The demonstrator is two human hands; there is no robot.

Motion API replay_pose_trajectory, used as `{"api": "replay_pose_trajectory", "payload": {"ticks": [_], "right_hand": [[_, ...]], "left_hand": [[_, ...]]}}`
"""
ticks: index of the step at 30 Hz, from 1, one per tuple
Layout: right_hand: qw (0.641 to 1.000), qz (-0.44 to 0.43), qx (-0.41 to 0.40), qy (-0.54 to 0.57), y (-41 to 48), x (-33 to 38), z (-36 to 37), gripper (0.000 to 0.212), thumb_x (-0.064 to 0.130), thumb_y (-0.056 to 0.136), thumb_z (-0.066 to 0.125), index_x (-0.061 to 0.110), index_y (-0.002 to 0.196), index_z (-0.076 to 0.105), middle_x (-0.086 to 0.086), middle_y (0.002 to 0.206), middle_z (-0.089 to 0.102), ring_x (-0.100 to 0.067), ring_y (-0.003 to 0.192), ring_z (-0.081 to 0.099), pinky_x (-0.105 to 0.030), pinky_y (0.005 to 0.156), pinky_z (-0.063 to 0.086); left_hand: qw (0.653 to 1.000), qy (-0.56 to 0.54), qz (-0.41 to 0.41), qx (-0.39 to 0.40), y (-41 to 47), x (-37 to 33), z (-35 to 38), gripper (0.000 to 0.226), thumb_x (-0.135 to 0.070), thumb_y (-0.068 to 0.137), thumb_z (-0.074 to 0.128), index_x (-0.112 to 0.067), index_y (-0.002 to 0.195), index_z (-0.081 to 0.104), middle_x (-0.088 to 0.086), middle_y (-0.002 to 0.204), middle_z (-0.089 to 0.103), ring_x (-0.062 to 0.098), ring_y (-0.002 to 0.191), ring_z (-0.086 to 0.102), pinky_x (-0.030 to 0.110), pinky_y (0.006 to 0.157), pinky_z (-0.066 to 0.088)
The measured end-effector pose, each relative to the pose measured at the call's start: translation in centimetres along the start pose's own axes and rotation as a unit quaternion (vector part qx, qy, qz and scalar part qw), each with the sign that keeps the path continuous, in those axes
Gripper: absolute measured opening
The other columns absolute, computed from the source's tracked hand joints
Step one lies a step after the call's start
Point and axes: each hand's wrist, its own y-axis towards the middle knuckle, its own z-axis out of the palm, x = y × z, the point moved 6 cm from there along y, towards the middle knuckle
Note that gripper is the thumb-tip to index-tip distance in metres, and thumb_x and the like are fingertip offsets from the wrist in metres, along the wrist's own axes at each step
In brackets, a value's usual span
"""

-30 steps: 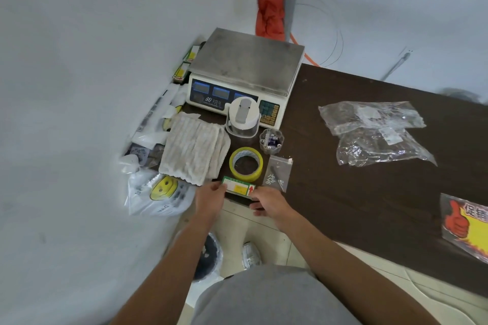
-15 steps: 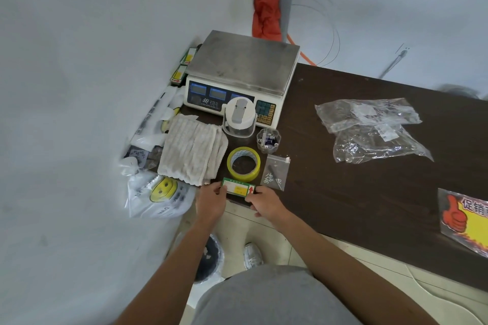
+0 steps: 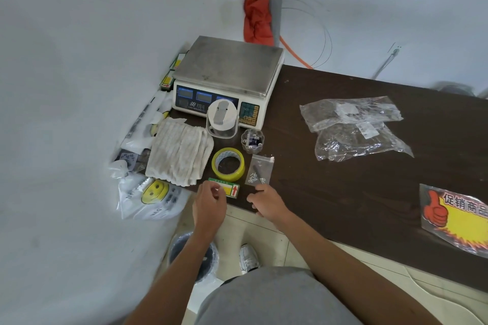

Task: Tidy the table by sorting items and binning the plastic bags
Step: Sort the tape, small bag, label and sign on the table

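Observation:
A small green and yellow box (image 3: 230, 190) with a red arrow lies at the near edge of the dark table (image 3: 343, 192). My left hand (image 3: 210, 204) has curled fingers pinching its left end. My right hand (image 3: 265, 202) rests on the table edge just right of the box, loosely curled, holding nothing. A small zip bag of screws (image 3: 260, 170) lies just beyond my right hand. Two crumpled clear plastic bags (image 3: 353, 126) lie at mid-table. A white smiley-face bag (image 3: 150, 198) hangs off the left corner.
Behind the box are a yellow tape roll (image 3: 228, 165), a folded towel (image 3: 179, 150), a lidded clear jar (image 3: 221, 121), a small cup of batteries (image 3: 252, 140) and a weighing scale (image 3: 227, 79). A promo sign (image 3: 456, 216) lies right. A lined bin (image 3: 194, 258) stands on the floor.
My right hand has let go of the box's right end and slid a little to the right. My left hand stays at the left end.

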Motion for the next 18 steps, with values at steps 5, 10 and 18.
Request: {"api": "replay_pose_trajectory", "payload": {"ticks": [5, 10, 18], "right_hand": [[1.000, -0.005, -0.030, 0.002, -0.2, -0.4, -4.3, 0.051, 0.017, 0.090, 0.065, 0.007, 0.137, 0.050, -0.015, 0.109, 0.068, -0.019, 0.083, 0.062, -0.036, 0.068, 0.055], [0.997, -0.021, -0.075, 0.019, -0.8, -1.4, -9.7, 0.051, 0.020, 0.090, 0.065, 0.009, 0.137, 0.051, -0.015, 0.109, 0.069, -0.021, 0.082, 0.065, -0.040, 0.077, 0.059], [0.985, -0.044, -0.164, -0.020, -2.6, -4.5, -19.6, 0.050, 0.028, 0.093, 0.067, 0.010, 0.137, 0.052, -0.003, 0.116, 0.063, -0.023, 0.109, 0.063, -0.035, 0.095, 0.049]], "left_hand": [[0.999, -0.030, 0.011, 0.025, -1.1, -4.5, 2.3, 0.007, -0.017, 0.099, 0.056, -0.016, 0.101, 0.063, -0.006, 0.091, 0.064, 0.014, 0.083, 0.059, 0.028, 0.072, 0.042], [0.996, -0.036, 0.041, 0.071, -2.3, -8.9, 6.0, 0.008, -0.021, 0.100, 0.056, -0.016, 0.101, 0.063, -0.004, 0.091, 0.066, 0.016, 0.085, 0.063, 0.028, 0.072, 0.042], [0.983, -0.031, 0.082, 0.160, -4.0, -15.1, 13.3, 0.011, -0.027, 0.098, 0.056, -0.034, 0.091, 0.058, -0.011, 0.087, 0.065, 0.015, 0.081, 0.069, 0.047, 0.078, 0.060]]}}
